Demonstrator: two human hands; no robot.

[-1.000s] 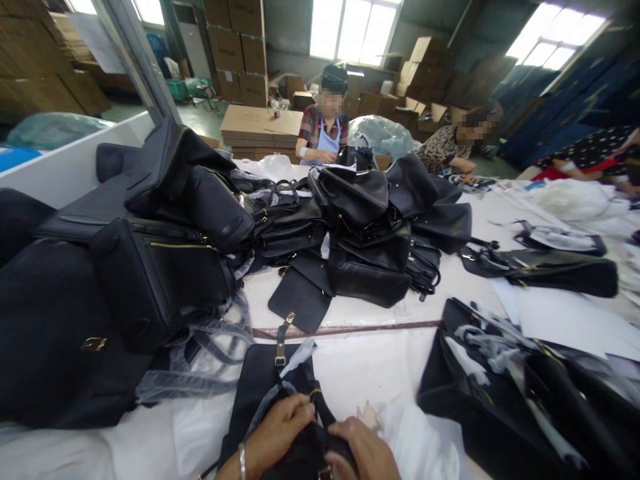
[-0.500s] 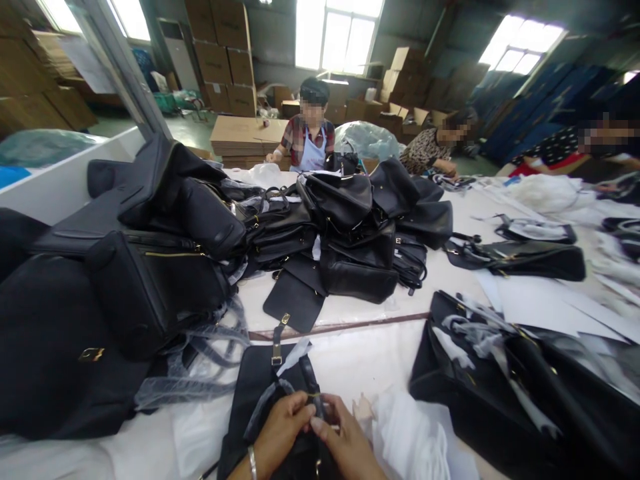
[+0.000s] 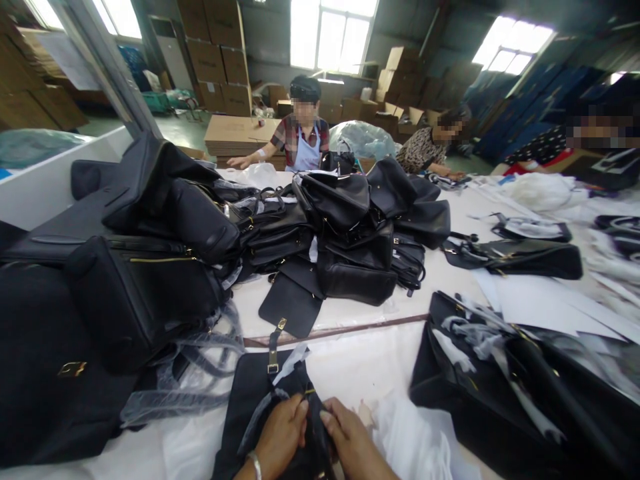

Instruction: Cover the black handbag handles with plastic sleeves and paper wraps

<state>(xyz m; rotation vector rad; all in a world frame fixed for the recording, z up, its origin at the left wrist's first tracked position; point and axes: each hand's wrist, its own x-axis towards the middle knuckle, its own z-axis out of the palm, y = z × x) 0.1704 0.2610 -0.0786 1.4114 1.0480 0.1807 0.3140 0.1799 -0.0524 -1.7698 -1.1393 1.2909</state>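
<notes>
Bag point(image 3: 245, 383) lies beneath and between left-hand fingers point(image 3: 299, 415) and right-hand fingers point(image 3: 332, 423), both pinched onto its black material.

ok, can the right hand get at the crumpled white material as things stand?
Likely yes: the crumpled white material lies close beside the right hand, with no bag between them. That hand is at the black bag, though, so it'd probably need to leave that first.

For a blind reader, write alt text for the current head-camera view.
Left hand, wearing a bracelet, and right hand work at a black bag on a white table. Ahead lie piled black bags, with a person in a blue apron beyond.
</notes>
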